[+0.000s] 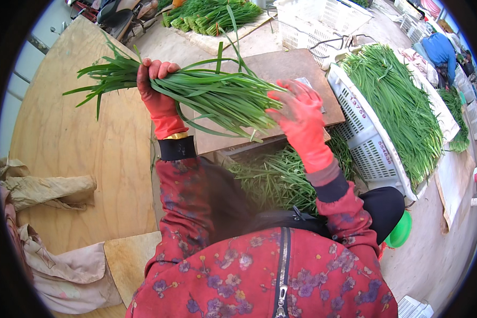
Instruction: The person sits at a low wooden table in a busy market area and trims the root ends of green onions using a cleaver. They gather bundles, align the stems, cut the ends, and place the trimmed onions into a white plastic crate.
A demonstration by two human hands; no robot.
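My left hand [155, 83], in a red rubber glove, is closed around the leafy part of a bunch of garlic chives [218, 87], held up over a brown board [258, 71]. The leaf tips stick out to the left of my fist. At the pale stem ends of the bunch is my right hand [300, 107], gloved the same way, its fingers spread and a little blurred; whether it touches the stems I cannot tell. Beneath my forearms, loose green leaves [278, 175] lie in a heap by my lap.
A white plastic crate [365, 131] full of chives stands at the right. Tied bunches [214, 16] lie at the back, beside empty white crates [322, 24]. A plywood sheet [87, 147] with cloths [63, 266] is at the left. A person in blue [439, 51] bends at far right; a green basin [399, 230] stands near my knee.
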